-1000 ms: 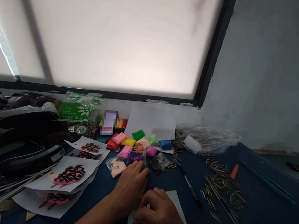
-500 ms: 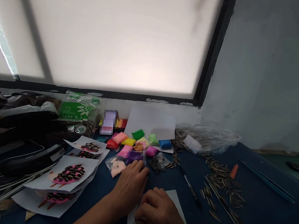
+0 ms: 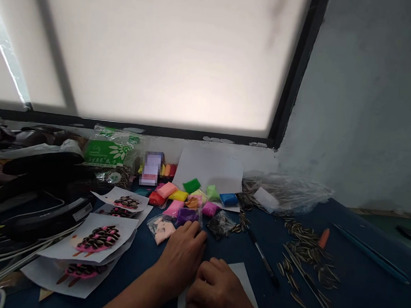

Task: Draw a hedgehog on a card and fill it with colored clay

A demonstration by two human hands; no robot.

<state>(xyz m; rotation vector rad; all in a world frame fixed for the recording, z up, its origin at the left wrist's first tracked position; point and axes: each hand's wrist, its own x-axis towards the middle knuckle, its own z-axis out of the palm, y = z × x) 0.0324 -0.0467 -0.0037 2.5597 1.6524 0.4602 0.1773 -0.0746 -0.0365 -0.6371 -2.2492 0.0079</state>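
Observation:
My left hand [image 3: 184, 252] reaches up from the bottom, fingers bent and close together, just in front of a purple clay packet [image 3: 187, 216]. My right hand [image 3: 216, 289] is closed beside it, low over a sheet of white paper [image 3: 242, 273]. Whatever the fingers of either hand hold is hidden behind the knuckles. Left of my left hand lies an opened bag of pale pink clay [image 3: 162, 229]. A bag of black clay [image 3: 219, 223] lies beyond my hands. Small packets of coloured clay, among them a yellow packet [image 3: 178, 196] and a blue packet [image 3: 228, 199], cluster behind.
Paper sheets with pink hedgehog shapes covered in sunflower seeds [image 3: 97, 238] overlap at left, near a black headset-like object [image 3: 66, 210] and cables. A pen [image 3: 263, 257], loose sunflower seeds [image 3: 300, 243], an orange clay piece [image 3: 324, 238] and blue tweezers [image 3: 370, 252] lie right.
The whole view has shifted slightly, so things sit a little further right. Both hands keep nearly the same pose and place over the paper.

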